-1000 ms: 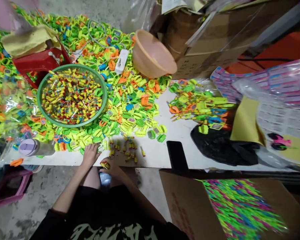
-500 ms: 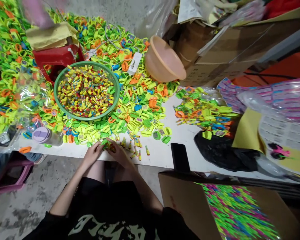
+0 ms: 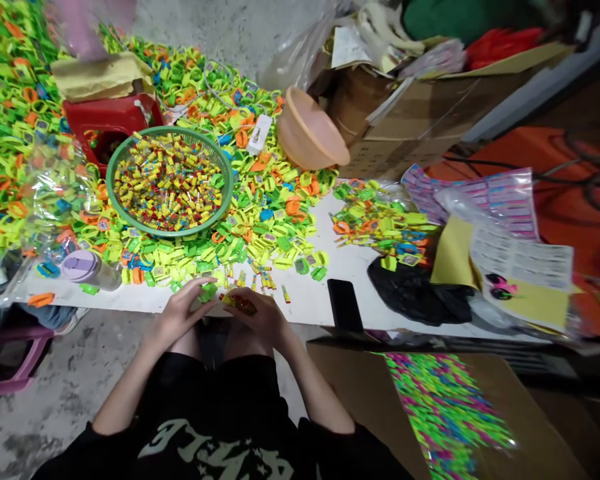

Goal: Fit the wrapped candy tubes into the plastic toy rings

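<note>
The left hand (image 3: 183,312) has its thumb and fingers slightly apart, pinching a green plastic watch (image 3: 209,292) at the table's near edge. Beside it, the right hand (image 3: 265,315) curls around several small yellow-and-red tubes (image 3: 240,304). Beyond lie glossy toy watches (image 3: 280,233), heaped on the smooth white table (image 3: 307,310), and a round, mesh-sided green basket (image 3: 170,233) full of tubes. Below spreads stained grey concrete floor (image 3: 87,373).

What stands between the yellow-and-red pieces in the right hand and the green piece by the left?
Nothing visible: the right hand holds the yellow-and-red pieces close to the green piece at the left hand's fingertips, with nothing seen between.
</note>
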Demonstrator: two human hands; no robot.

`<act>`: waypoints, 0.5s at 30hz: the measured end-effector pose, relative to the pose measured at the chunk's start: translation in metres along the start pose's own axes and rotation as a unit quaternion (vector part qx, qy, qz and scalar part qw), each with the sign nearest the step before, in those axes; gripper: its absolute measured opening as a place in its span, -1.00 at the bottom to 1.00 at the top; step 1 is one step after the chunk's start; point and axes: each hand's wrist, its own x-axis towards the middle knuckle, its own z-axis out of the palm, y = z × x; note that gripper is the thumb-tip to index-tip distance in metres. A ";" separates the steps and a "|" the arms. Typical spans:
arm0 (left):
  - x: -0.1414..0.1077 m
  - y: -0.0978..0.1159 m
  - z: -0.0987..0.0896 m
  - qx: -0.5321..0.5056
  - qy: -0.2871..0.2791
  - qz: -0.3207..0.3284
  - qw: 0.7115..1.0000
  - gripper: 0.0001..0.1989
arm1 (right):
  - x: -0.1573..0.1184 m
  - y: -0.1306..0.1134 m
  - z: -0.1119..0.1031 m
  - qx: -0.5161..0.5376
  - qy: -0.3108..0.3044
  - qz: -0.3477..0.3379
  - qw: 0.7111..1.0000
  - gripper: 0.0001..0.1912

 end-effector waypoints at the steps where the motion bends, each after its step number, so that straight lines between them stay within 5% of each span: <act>1: 0.000 0.004 0.000 -0.017 0.001 0.009 1.000 -0.92 | -0.003 -0.006 -0.004 -0.008 0.008 -0.013 1.000 -0.79; 9: -0.007 0.019 0.003 -0.052 0.024 0.035 0.998 -0.74 | -0.022 -0.038 -0.019 -0.076 0.022 -0.104 0.991 -0.80; 15: -0.010 0.021 0.001 -0.032 0.018 0.046 0.998 -0.63 | -0.027 -0.043 -0.020 -0.111 0.012 -0.097 0.989 -0.81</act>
